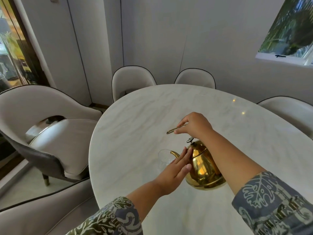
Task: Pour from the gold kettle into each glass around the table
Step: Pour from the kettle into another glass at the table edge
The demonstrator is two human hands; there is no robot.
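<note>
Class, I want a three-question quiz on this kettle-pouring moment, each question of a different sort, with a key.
1. True or false: the right hand grips the handle of the gold kettle.
2. The kettle's spout points at: A) a chair B) the glass C) the window.
3. Fill in: the left hand lies flat against the kettle's ____.

Key: 1 true; 2 B; 3 body.

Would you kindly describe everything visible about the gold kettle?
The gold kettle looks like polished, mirror-like metal, round-bodied, with a dark-knobbed lid and curved spout. It is tilted, spout over the clear glass, above the white marble table. The right hand grips its thin handle; the left hand lies flat against its side.
</note>
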